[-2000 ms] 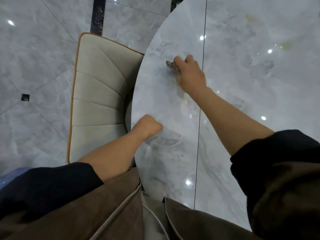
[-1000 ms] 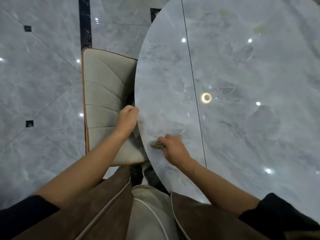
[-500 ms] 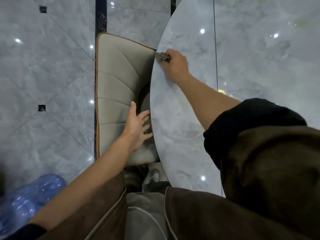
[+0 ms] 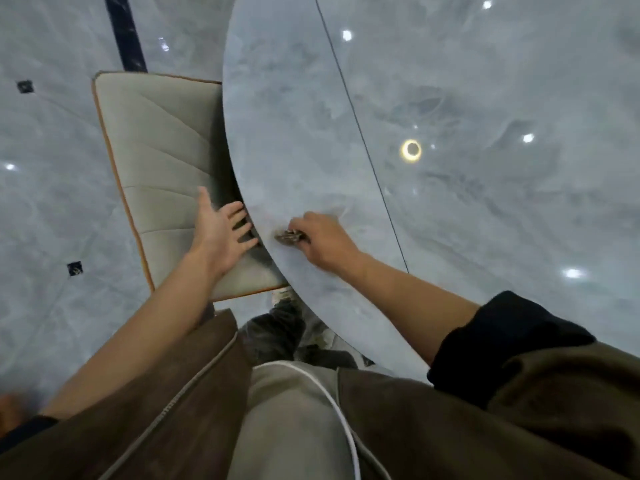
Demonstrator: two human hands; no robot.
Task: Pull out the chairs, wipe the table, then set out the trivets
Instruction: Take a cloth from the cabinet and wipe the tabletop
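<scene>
The right hand [image 4: 322, 240] pinches a wadded cloth [image 4: 289, 236] on the table [image 4: 294, 133], close to its rim; the left hand [image 4: 221, 233] lies spread just beside that rim, over the chair [image 4: 166, 150] seat. Advised: press firmly and sweep outward toward the open palm

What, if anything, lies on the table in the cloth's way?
Nothing visible: the right hand holds the cloth on the table near its edge; the left hand is off it, over the chair.

Glossy grey marble floor [image 4: 52, 220] with a dark inlay strip [image 4: 124, 32] and small dark diamonds [image 4: 74, 268].
</scene>
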